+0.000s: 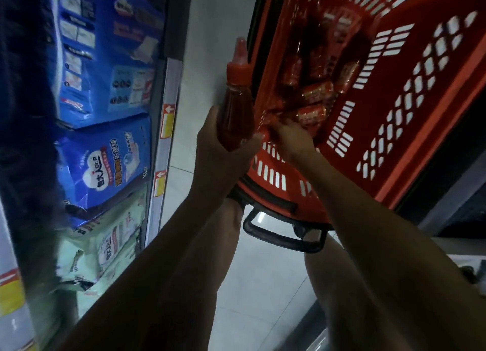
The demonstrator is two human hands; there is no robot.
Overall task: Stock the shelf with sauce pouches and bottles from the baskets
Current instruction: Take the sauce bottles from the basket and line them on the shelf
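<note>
A red sauce bottle (236,106) with a pointed red cap is held upright in my left hand (223,150), just left of the red plastic basket (410,92). My right hand (292,137) reaches over the basket's near wall, fingers down among the red sauce bottles and pouches (313,90) lying inside. Its fingertips are partly hidden, so whether it grips one is unclear. The basket's black handle (284,232) hangs below the near edge.
A shelf (163,145) on the left holds blue packs (105,164) and pale green packs (105,248), with red and yellow price tags on its edge. White tiled floor (257,285) lies between the shelf and basket. A grey ledge (447,200) sits at right.
</note>
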